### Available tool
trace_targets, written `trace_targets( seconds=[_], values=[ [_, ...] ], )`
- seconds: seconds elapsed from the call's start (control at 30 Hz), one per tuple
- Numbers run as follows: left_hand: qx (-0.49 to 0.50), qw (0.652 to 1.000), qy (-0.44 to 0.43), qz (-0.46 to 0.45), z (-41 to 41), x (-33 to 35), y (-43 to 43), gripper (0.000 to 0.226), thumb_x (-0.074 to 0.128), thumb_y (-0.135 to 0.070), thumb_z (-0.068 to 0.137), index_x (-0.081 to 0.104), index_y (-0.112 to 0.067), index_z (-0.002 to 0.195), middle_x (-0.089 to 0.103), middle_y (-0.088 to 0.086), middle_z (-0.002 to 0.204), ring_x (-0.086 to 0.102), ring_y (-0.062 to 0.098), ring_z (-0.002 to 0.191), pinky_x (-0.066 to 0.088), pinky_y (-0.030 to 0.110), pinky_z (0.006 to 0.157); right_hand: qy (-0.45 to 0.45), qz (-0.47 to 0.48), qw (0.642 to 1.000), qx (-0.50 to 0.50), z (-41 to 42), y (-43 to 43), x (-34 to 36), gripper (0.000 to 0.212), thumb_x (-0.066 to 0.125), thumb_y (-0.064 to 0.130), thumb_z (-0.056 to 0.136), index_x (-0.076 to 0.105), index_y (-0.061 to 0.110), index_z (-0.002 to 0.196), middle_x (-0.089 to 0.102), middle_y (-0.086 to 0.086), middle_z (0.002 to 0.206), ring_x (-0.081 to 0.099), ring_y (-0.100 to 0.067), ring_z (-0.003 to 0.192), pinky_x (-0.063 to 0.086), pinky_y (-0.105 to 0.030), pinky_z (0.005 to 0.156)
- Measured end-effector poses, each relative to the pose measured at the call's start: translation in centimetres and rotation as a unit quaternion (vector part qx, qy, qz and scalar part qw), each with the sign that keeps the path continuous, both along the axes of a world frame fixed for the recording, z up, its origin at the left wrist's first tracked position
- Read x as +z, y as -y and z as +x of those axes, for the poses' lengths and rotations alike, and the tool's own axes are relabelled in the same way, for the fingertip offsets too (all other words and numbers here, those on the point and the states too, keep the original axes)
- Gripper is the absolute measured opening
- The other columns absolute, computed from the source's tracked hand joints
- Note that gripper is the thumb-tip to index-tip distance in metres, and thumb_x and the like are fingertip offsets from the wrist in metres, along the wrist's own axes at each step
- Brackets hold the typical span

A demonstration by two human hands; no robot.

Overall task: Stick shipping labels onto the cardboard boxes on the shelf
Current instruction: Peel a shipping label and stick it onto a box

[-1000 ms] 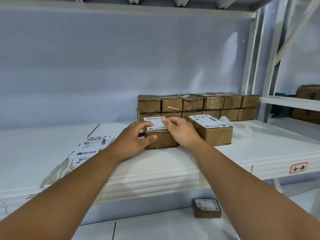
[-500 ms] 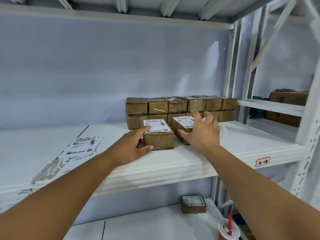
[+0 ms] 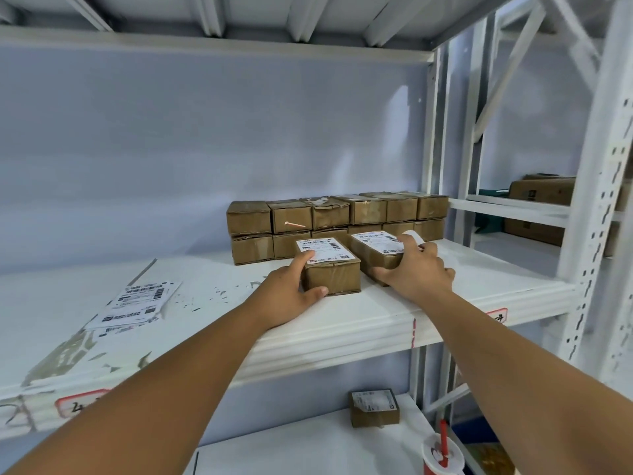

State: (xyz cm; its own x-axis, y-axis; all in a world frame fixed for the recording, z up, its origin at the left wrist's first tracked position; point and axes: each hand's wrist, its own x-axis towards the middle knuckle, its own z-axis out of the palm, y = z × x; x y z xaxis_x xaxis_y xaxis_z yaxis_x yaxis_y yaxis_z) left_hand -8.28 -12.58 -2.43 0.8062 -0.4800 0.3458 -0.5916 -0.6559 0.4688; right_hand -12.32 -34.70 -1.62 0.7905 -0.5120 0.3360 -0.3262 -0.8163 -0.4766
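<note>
Two small cardboard boxes with white shipping labels on top sit side by side on the white shelf (image 3: 205,303). My left hand (image 3: 291,293) holds the left labelled box (image 3: 334,274), index finger on its label and thumb against its front. My right hand (image 3: 416,272) grips the right labelled box (image 3: 371,248) from its right side, thumb at the front corner. Behind them stands a two-high row of unlabelled boxes (image 3: 337,217). A loose stack of shipping labels (image 3: 135,305) lies on the shelf to the left.
White backing paper (image 3: 412,236) lies behind my right hand. The rack's upright posts (image 3: 592,234) stand at right, with bigger cartons (image 3: 541,193) on the neighbouring shelf. On the lower shelf sits one labelled box (image 3: 375,407). A red cup with a straw (image 3: 442,455) is at the bottom right.
My right hand left the left box's label and moved right, closing on the second labelled box. My left hand stayed on the left box. The view shifted right.
</note>
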Motion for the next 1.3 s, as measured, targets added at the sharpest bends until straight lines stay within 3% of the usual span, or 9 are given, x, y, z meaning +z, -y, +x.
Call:
trace_targets(
  seconds=[0.17, 0.27, 0.37, 0.5, 0.73, 0.9, 1.07, 1.2, 1.3],
  values=[
    [0.019, 0.999, -0.008, -0.026, 0.6, -0.3, 3.1, 0.066, 0.052, -0.047, 0.091, 0.020, -0.031, 0.147, 0.054, 0.009, 0.130, 0.051, 0.023, 0.116, 0.035, 0.023, 0.086, 0.006, 0.054, 0.998, -0.008, -0.3, 0.9, -0.3, 0.094, 0.067, 0.066, 0.068, 0.022, 0.034, 0.144, 0.033, -0.013, 0.139, 0.040, -0.035, 0.125, 0.033, -0.045, 0.101],
    [0.005, 1.000, 0.002, -0.014, 0.6, -0.3, 3.4, 0.062, 0.050, -0.041, 0.094, 0.019, -0.035, 0.147, 0.060, 0.008, 0.113, 0.055, 0.020, 0.103, 0.039, 0.025, 0.083, 0.020, 0.048, 0.999, -0.016, -0.3, 0.7, -0.3, 0.088, 0.067, 0.057, 0.073, 0.021, 0.034, 0.144, 0.032, -0.015, 0.138, 0.037, -0.036, 0.126, 0.033, -0.044, 0.101],
    [-0.003, 1.000, 0.009, -0.025, 0.5, -0.3, 3.1, 0.055, 0.048, -0.036, 0.096, 0.024, -0.037, 0.146, 0.052, 0.003, 0.100, 0.050, 0.013, 0.091, 0.038, 0.024, 0.081, 0.046, 0.059, 0.997, 0.005, -0.5, 0.6, -0.3, 0.079, 0.064, 0.049, 0.076, 0.023, 0.038, 0.143, 0.025, -0.013, 0.144, 0.030, -0.035, 0.130, 0.030, -0.046, 0.105],
    [-0.014, 0.999, 0.030, -0.022, 0.6, -0.6, 3.0, 0.049, 0.045, -0.031, 0.098, 0.029, -0.038, 0.144, 0.059, 0.006, 0.116, 0.053, 0.017, 0.097, 0.034, 0.021, 0.079, 0.088, 0.117, 0.988, 0.049, -0.8, 0.7, -0.2, 0.065, 0.063, 0.036, 0.081, 0.035, 0.036, 0.140, 0.008, -0.006, 0.155, 0.023, -0.032, 0.139, 0.030, -0.045, 0.110],
    [-0.039, 0.999, 0.035, -0.015, 0.2, -0.7, 3.0, 0.054, 0.049, -0.034, 0.096, 0.026, -0.043, 0.143, 0.057, 0.008, 0.121, 0.056, 0.019, 0.102, 0.039, 0.023, 0.081, 0.099, 0.120, 0.986, 0.057, -0.7, 0.7, -0.3, 0.053, 0.063, 0.033, 0.083, 0.046, 0.033, 0.132, 0.008, -0.002, 0.156, 0.025, -0.029, 0.139, 0.033, -0.041, 0.107],
    [-0.036, 0.998, 0.048, -0.029, 0.4, -0.8, 3.1, 0.057, 0.049, -0.036, 0.095, 0.021, -0.039, 0.145, 0.051, 0.007, 0.132, 0.054, 0.020, 0.110, 0.041, 0.029, 0.091, 0.169, 0.131, 0.976, 0.038, -1.1, 0.7, -0.3, 0.038, 0.062, 0.030, 0.086, 0.058, 0.028, 0.124, 0.021, 0.000, 0.154, 0.018, -0.022, 0.141, 0.030, -0.037, 0.108],
    [-0.006, 0.991, 0.107, -0.083, -0.4, -0.5, 2.7, 0.062, 0.051, -0.032, 0.094, 0.017, -0.033, 0.146, 0.037, 0.006, 0.145, 0.044, 0.021, 0.127, 0.042, 0.037, 0.101, 0.254, 0.081, 0.964, 0.016, -1.8, 0.1, -0.5, 0.022, 0.062, 0.020, 0.087, 0.066, 0.020, 0.109, 0.045, -0.003, 0.131, 0.031, -0.021, 0.127, 0.032, -0.030, 0.102],
    [0.055, 0.969, 0.230, 0.063, -1.5, 0.3, 0.7, 0.062, 0.050, -0.025, 0.093, 0.019, -0.031, 0.146, 0.036, 0.002, 0.142, 0.043, 0.023, 0.123, 0.048, 0.036, 0.085, 0.286, 0.024, 0.957, 0.044, -1.9, -1.9, 0.0, 0.020, 0.057, 0.011, 0.087, 0.068, 0.018, 0.101, 0.053, -0.003, 0.114, 0.038, -0.023, 0.117, 0.034, -0.029, 0.098],
    [0.120, 0.954, 0.264, 0.074, -1.4, 1.9, -2.0, 0.054, 0.049, -0.020, 0.091, 0.033, -0.026, 0.142, 0.042, 0.002, 0.140, 0.038, 0.024, 0.127, 0.044, 0.038, 0.090, 0.289, -0.008, 0.954, 0.078, -1.7, -5.1, 1.4, 0.019, 0.054, 0.014, 0.088, 0.068, 0.021, 0.100, 0.053, 0.003, 0.112, 0.038, -0.018, 0.116, 0.034, -0.025, 0.091]
  ],
)
